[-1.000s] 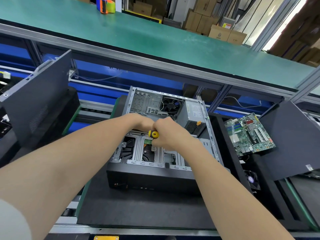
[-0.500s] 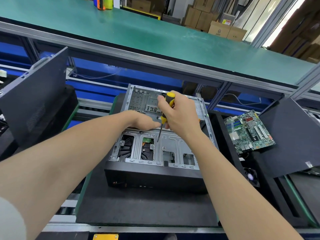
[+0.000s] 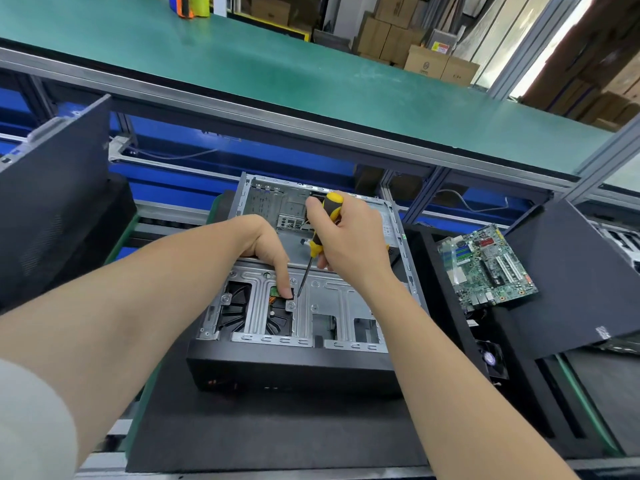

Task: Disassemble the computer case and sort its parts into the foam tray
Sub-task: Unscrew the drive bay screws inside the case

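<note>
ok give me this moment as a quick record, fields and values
right hand: grips the screwdriver, tip down on the drive cage
left hand: forefinger pressed on the cage beside the tip
computer case: open side up, on black foam
motherboard: out of the case, to its right
stage: probably working a cage screw
</note>
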The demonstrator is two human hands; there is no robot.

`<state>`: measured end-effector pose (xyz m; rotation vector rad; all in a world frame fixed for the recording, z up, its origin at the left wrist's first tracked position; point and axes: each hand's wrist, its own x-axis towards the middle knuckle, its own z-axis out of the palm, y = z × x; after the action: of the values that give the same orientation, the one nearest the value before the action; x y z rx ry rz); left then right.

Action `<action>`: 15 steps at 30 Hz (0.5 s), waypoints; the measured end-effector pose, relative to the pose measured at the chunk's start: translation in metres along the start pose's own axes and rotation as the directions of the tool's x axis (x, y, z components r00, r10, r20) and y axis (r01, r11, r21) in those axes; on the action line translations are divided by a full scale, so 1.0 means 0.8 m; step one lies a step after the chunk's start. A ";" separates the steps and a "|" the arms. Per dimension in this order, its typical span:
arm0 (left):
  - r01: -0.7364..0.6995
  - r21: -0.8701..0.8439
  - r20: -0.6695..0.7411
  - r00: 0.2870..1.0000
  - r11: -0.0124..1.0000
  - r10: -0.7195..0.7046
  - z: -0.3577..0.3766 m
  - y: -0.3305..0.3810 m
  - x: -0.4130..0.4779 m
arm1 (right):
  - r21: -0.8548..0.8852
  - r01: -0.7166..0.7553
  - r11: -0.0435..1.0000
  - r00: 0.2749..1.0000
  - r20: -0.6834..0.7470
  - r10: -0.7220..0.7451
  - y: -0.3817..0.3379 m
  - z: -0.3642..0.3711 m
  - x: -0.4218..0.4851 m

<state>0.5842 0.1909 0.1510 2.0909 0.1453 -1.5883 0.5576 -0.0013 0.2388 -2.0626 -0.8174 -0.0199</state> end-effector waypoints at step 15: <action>0.099 -0.125 -0.012 0.995 0.987 -0.101 0.007 0.004 -0.009 | 0.012 0.010 1.000 0.998 0.062 -0.011 0.012 0.017 -0.006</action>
<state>0.5784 0.1872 0.1574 2.0305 0.3523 -1.5752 0.5556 0.0025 0.2219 -2.0564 -0.8642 0.0432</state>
